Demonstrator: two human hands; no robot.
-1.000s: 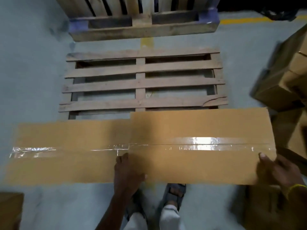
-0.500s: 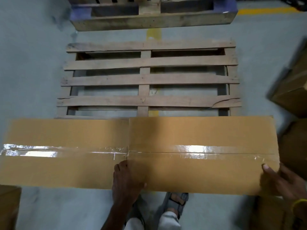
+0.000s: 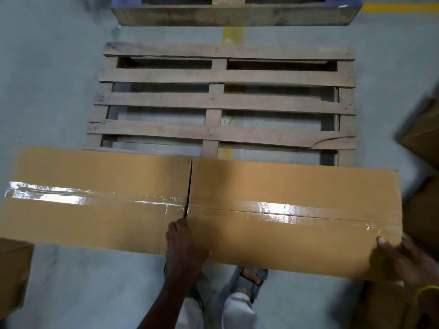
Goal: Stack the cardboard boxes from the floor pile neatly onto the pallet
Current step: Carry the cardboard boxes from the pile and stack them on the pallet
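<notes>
While the right box (image 3: pixel 294 186) sat tight against the left box (image 3: pixel 95 176) at the near edge of the pallet (image 3: pixel 225 100), the step in hand looked like squaring up a first row. The left hand (image 3: pixel 183 250) lay flat, its fingers (image 3: pixel 177 230) straight on the box tops at the seam, holding nothing. The right hand (image 3: pixel 401 264) gripped the right box's near corner, thumb on top, the other fingers wrapped round the side. Whether the boxes already rested on the slats, I could not tell. The right box stood slightly nearer the person, so the next move probably called for a push away from the fingers until both near edges lined up. After that came a turn to the floor pile (image 3: pixel 422 131) beyond the right fingers.
</notes>
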